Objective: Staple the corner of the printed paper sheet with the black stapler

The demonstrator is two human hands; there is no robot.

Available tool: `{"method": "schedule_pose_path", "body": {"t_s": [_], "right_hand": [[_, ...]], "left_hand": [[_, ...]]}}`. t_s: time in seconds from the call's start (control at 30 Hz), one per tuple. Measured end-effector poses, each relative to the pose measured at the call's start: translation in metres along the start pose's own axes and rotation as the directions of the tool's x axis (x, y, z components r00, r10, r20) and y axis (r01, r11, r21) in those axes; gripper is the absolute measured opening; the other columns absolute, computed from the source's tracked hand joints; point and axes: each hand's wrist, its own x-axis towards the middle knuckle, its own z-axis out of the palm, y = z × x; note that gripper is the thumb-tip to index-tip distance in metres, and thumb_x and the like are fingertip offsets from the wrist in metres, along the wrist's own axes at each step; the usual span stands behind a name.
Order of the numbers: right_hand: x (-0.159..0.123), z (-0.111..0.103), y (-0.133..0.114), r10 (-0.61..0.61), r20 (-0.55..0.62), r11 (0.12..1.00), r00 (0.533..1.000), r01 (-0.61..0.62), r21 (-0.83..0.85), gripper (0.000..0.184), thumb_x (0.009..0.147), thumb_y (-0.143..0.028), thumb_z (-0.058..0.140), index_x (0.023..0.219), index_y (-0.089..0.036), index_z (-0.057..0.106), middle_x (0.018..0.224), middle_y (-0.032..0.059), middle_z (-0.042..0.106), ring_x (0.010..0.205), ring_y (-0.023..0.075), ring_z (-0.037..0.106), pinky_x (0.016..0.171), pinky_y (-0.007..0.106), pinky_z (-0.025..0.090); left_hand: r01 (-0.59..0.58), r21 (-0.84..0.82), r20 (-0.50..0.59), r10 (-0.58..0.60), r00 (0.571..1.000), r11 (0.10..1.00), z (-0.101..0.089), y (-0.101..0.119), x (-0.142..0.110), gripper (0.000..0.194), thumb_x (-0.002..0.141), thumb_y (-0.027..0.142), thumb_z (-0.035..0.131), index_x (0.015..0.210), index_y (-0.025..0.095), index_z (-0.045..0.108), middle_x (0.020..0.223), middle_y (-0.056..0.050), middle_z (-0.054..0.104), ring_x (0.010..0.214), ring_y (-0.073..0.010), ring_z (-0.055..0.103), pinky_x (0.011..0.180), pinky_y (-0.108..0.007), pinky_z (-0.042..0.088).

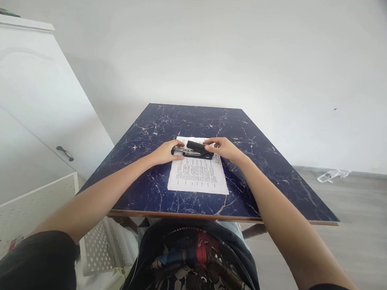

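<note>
A black stapler (pixel 198 149) lies across the upper part of a printed sheet of paper (pixel 197 178) on the blue marbled table. Its top arm is raised at the left, so the metal staple channel shows. My left hand (pixel 164 152) is closed around the stapler's left end, thumb on the near side and fingers on the far side. At the other end, my right hand (pixel 224 148) grips the hinge end of the black top arm between thumb and fingers. Whether there is more than one sheet under the stapler I cannot tell.
The table (pixel 195 118) stands against a white wall. On the left are a white cabinet (pixel 34 94) with a dark handle and a white perforated basket (pixel 96 248). A clear plastic bottle (pixel 330 175) lies on the floor at right.
</note>
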Motion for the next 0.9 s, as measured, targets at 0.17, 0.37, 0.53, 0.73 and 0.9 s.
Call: {"method": "schedule_pose_path", "body": {"t_s": [0.17, 0.37, 0.53, 0.73, 0.9], "right_hand": [[0.009, 0.024, -0.006, -0.201, -0.033, 0.943, 0.979, 0.184, -0.275, 0.026, 0.078, -0.036, 0.084, 0.099, -0.022, 0.078, 0.096, 0.0043, 0.076, 0.084, 0.0217, 0.066, 0.078, 0.036, 0.049], [0.004, 0.026, -0.012, -0.438, -0.245, 0.831, 0.865, 0.286, -0.478, 0.016, 0.089, -0.031, 0.074, 0.102, -0.023, 0.075, 0.088, 0.0052, 0.069, 0.087, 0.0237, 0.058, 0.075, 0.036, 0.047], [-0.002, 0.028, -0.023, -0.735, -0.107, 0.515, 0.670, 0.448, -0.731, 0.025, 0.103, -0.016, 0.050, 0.115, -0.022, 0.071, 0.096, 0.0096, 0.069, 0.088, 0.0244, 0.053, 0.076, 0.040, 0.046], [-0.009, 0.035, -0.035, -0.767, 0.215, 0.204, 0.604, 0.547, -0.812, 0.035, 0.107, -0.011, 0.044, 0.136, -0.023, 0.060, 0.108, 0.0075, 0.071, 0.097, 0.0226, 0.057, 0.081, 0.039, 0.044], [-0.008, 0.037, -0.038, -0.741, 0.208, 0.232, 0.638, 0.535, -0.812, 0.037, 0.106, -0.008, 0.043, 0.133, -0.023, 0.063, 0.109, 0.0073, 0.072, 0.097, 0.0220, 0.059, 0.079, 0.038, 0.044]], "left_hand": [[-0.088, -0.009, -0.066, 0.087, 0.994, 0.996, 0.001, -0.001, 0.001, 0.020, 0.095, 0.032, 0.066, 0.110, 0.021, 0.073, 0.117, -0.009, 0.076, 0.111, -0.0265, 0.070, 0.105, -0.047, 0.052], [-0.007, -0.539, -0.260, -0.159, 0.953, 0.842, 0.009, -0.003, 0.007, 0.033, 0.095, 0.028, 0.069, 0.125, 0.018, 0.066, 0.131, -0.014, 0.070, 0.123, -0.0273, 0.067, 0.113, -0.050, 0.051], [0.093, -0.936, -0.003, -0.271, 0.963, 0.340, 0.011, -0.005, 0.010, 0.021, 0.097, 0.026, 0.071, 0.112, 0.012, 0.071, 0.127, -0.018, 0.072, 0.125, -0.0279, 0.068, 0.121, -0.047, 0.045], [0.094, -0.954, 0.013, -0.276, 0.961, 0.283, 0.007, -0.002, 0.010, 0.015, 0.098, 0.018, 0.070, 0.111, 0.012, 0.075, 0.121, -0.012, 0.077, 0.127, -0.0231, 0.067, 0.122, -0.039, 0.043], [0.110, -0.936, -0.011, -0.340, 0.940, 0.336, 0.009, -0.002, 0.011, 0.012, 0.097, 0.012, 0.067, 0.103, 0.010, 0.077, 0.116, -0.014, 0.078, 0.118, -0.0225, 0.072, 0.118, -0.039, 0.048]]}}
